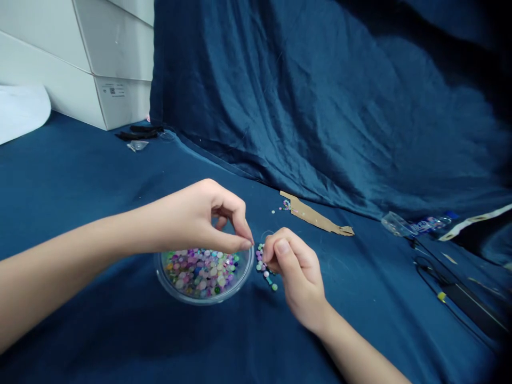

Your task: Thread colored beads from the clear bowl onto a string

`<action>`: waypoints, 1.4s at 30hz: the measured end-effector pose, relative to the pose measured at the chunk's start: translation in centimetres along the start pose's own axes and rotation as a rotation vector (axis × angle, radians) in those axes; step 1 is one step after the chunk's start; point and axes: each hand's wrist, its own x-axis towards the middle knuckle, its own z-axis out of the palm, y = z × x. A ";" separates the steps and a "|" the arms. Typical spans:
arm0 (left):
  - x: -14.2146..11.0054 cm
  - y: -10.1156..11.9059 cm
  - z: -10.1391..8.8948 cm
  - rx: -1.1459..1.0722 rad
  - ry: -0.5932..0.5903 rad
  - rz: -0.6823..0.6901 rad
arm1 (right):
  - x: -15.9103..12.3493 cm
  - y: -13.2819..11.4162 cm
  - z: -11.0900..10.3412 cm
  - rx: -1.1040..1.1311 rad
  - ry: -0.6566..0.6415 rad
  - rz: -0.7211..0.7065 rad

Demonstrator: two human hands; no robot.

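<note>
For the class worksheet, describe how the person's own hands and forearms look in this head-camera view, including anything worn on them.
The left hand and right hand are bare, with no gloves, rings, bracelets or watch in view. The left forearm and right forearm show no sleeves, cables or markings. The right thumbnail looks short and unpolished.

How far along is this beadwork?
Done: a short run of small pastel beads trails from the right hand. In hand: the left hand's fingertips pinch above a clear round plastic bowl. Left: its heap of multicoloured round beads.
</note>
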 end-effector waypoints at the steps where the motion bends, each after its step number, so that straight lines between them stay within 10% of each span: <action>1: 0.0 0.3 0.2 -0.083 0.005 -0.021 | -0.1 0.1 0.0 -0.016 0.008 -0.019; 9: -0.2 1.1 1.0 -0.478 0.028 -0.153 | -0.7 0.2 0.0 -0.184 0.057 -0.242; 42: 0.2 -0.3 1.1 -0.542 -0.056 -0.079 | 0.5 0.4 0.2 -0.463 0.018 -0.492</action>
